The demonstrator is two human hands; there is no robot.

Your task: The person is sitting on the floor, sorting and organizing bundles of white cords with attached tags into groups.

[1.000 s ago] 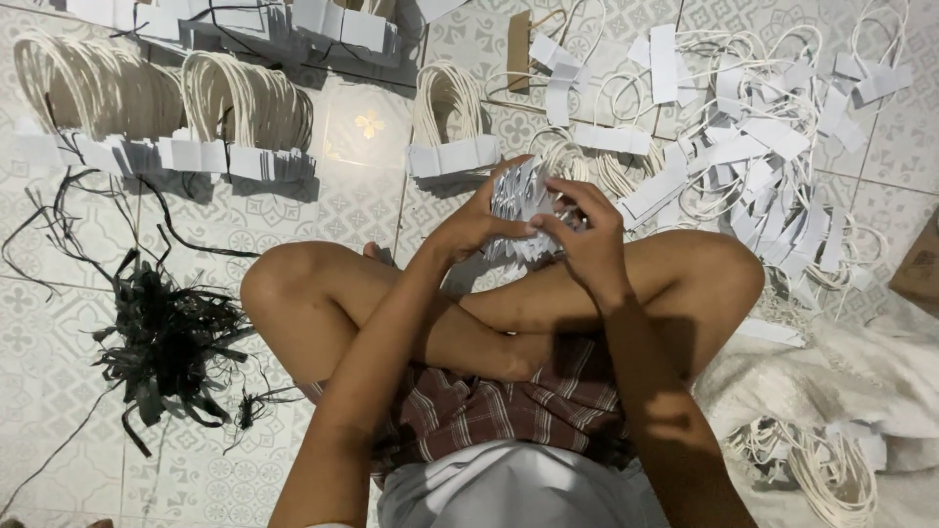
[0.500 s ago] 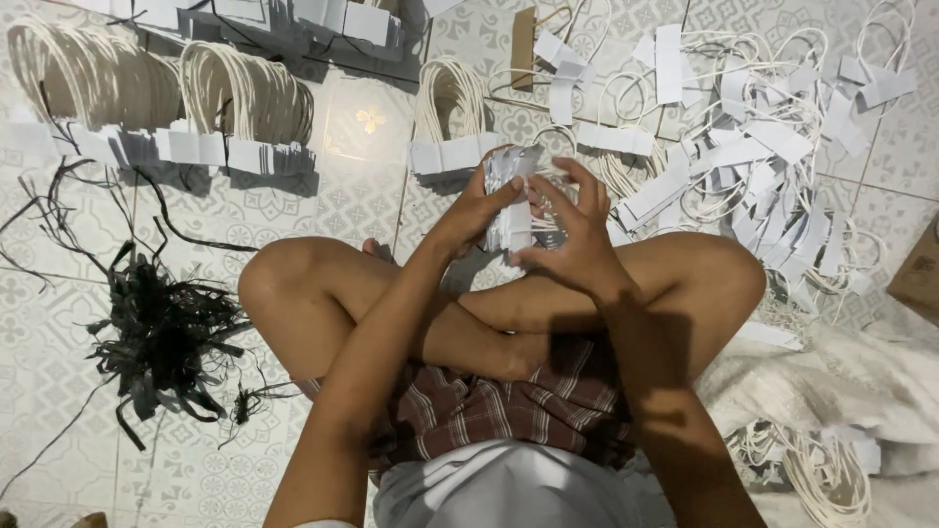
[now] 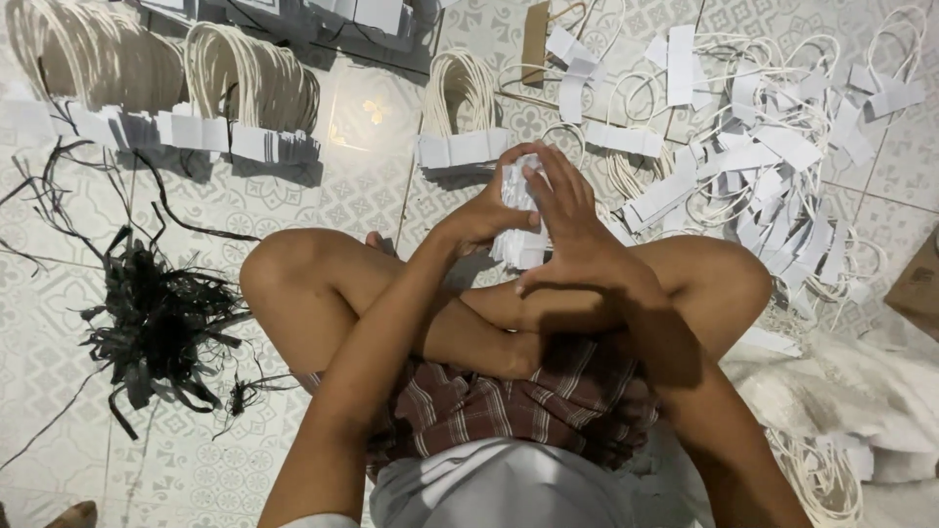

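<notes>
Your hands (image 3: 489, 213) (image 3: 572, 230) are squaring white paper-tab stack (image 3: 515, 242), now upright; both clamping it, rope-handle bundles (image 3: 460, 108) lying beyond.

Tangle of black strips (image 3: 156, 328) on patterned tiled floor (image 3: 59, 460), brown cardboard piece (image 3: 534, 41).

Left hand (image 3: 486, 217), right hand (image 3: 570, 230) raised together (legs crossed), fingers curled.
</notes>
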